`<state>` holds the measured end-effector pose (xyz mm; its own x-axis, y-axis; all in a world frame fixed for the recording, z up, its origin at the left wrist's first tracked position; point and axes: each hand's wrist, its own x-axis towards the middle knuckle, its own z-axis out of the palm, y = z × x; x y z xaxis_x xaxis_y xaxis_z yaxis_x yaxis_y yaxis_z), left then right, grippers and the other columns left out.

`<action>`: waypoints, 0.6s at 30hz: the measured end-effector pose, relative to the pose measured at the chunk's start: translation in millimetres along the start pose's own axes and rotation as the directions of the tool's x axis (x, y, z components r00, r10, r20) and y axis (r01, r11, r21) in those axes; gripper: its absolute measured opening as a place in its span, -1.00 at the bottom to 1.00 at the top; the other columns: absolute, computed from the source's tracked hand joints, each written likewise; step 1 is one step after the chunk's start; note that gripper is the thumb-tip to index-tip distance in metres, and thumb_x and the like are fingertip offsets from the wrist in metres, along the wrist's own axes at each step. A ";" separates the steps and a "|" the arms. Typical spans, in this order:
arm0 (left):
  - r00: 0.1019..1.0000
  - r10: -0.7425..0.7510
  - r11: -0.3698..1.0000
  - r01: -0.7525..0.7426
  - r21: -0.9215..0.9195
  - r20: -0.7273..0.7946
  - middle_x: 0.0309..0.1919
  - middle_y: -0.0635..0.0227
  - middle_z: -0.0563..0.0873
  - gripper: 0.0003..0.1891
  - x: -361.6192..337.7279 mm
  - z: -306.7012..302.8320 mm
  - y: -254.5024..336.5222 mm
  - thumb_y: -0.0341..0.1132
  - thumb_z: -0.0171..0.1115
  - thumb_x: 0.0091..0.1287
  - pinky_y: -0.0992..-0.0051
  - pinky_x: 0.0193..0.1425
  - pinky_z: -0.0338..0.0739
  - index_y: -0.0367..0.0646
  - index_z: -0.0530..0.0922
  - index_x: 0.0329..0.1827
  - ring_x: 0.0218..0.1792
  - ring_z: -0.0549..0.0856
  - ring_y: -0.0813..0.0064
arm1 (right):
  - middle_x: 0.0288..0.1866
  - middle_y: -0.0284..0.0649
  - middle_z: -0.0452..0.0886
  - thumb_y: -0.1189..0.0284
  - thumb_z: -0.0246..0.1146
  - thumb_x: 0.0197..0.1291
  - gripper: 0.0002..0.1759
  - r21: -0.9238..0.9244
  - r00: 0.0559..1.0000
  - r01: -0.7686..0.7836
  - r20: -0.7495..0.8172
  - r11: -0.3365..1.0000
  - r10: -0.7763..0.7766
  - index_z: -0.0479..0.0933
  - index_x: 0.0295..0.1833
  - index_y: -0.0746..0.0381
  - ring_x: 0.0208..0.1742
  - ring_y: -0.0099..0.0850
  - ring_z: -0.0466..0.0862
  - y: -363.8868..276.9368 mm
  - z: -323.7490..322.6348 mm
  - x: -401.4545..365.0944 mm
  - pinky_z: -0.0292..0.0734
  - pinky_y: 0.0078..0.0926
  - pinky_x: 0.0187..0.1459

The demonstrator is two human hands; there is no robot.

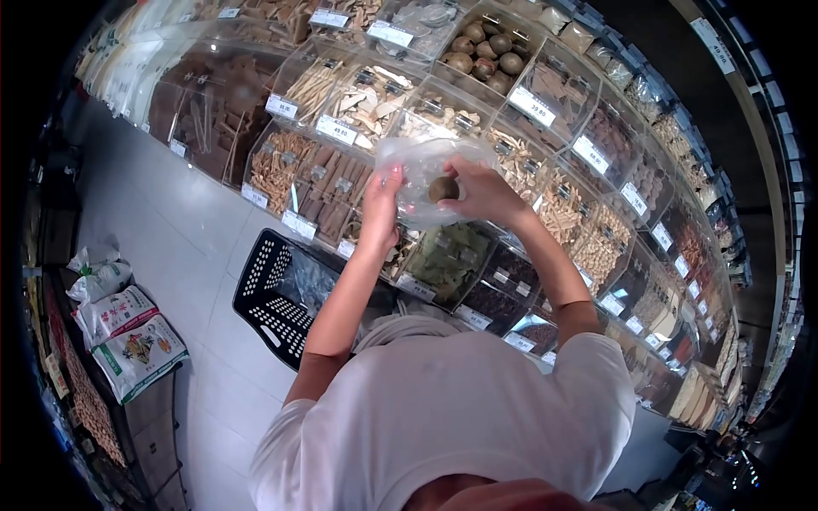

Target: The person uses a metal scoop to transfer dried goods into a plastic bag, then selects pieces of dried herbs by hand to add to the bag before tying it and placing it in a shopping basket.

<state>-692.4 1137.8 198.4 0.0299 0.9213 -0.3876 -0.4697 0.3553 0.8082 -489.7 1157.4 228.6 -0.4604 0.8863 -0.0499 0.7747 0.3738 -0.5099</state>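
Observation:
My left hand grips the edge of a clear plastic bag, thumb upward, and spreads it out over the bins. A round brown dried monk fruit is pinched between the thumb and fingers of my right hand, at the bag and overlapping it in this view. Beyond the hands, an open clear bin contains several more monk fruits. Directly under the bag lie bins of pale dried slices and flat green leaves.
Clear bins of dried goods with price tags rise in tiers ahead and to the right. A black shopping basket with plastic inside is by my left side. Printed sacks rest on a low display at the left, across the tiled floor.

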 end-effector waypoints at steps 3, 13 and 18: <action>0.997 -0.077 0.984 0.081 -0.156 0.028 -0.16 0.37 0.62 -0.62 2.4 -3.8 0.3 -0.07 0.13 0.44 0.55 -0.34 0.53 -0.17 0.51 0.13 -0.17 0.59 0.56 | -0.03 -0.13 0.61 0.23 0.44 -0.02 -0.44 -0.051 0.997 0.077 -0.011 0.996 -0.077 0.42 0.07 0.18 -0.07 -0.18 0.60 4.0 -4.3 -3.0 0.46 -0.30 0.00; 0.993 -0.117 0.980 0.119 -0.156 0.024 -0.08 0.31 0.63 -0.55 3.0 1.5 -1.6 -0.04 0.16 0.42 0.56 -0.28 0.58 -0.22 0.47 0.16 -0.13 0.60 0.56 | -0.28 -0.36 0.70 0.14 0.44 0.02 -0.58 0.035 0.869 -0.208 -0.452 0.977 0.201 0.63 -0.08 0.16 -0.36 -0.50 0.61 63.0 -99.4 59.0 0.52 -0.47 -0.28; 0.990 -0.138 0.981 0.141 -0.135 0.029 -0.05 0.27 0.62 -0.52 4.6 1.4 -1.6 0.00 0.16 0.41 0.59 -0.32 0.57 -0.22 0.49 0.17 -0.07 0.58 0.56 | -0.14 -0.29 0.68 0.21 0.45 -0.08 -0.59 -0.349 0.775 -0.278 -0.632 0.895 -0.006 0.62 -0.10 0.14 -0.04 -0.25 0.58 134.7 -111.0 118.7 0.43 -0.28 -0.01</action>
<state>-690.3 1141.7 195.9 0.1202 0.8678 -0.4822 -0.5759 0.4566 0.6782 -391.9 1343.3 249.4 -0.0874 0.8572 0.5076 0.9726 0.1835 -0.1424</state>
